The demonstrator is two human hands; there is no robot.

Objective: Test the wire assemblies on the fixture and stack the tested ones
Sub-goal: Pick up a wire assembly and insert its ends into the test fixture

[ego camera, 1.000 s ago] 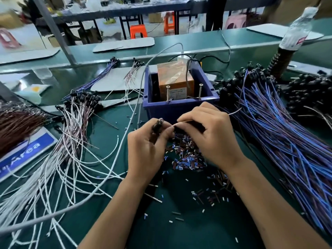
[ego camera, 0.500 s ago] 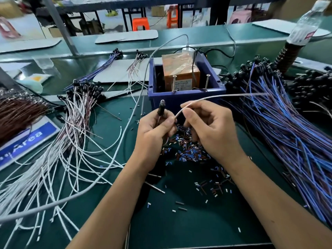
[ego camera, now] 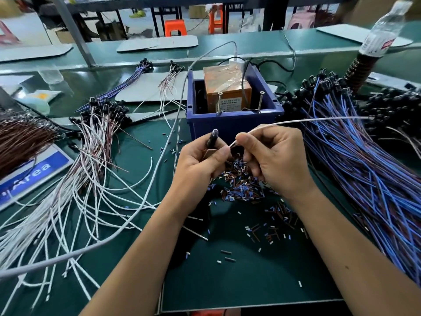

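Both hands grip: left hand (ego camera: 200,165) pinches black connector (ego camera: 213,139), right hand (ego camera: 275,160) white wire (ego camera: 319,120).

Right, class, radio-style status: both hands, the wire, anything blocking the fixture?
Left hand holds black connector. Right hand pinches white wire. Blue fixture box just beyond, path unobstructed.

Both bare forearms reach forward, hands close together at centre. Left hand (ego camera: 200,160) curled, thumb and fingers gripping a small black part, knuckles toward camera. Right hand (ego camera: 275,160) curled too, thumb and forefinger pinching a thin white wire.
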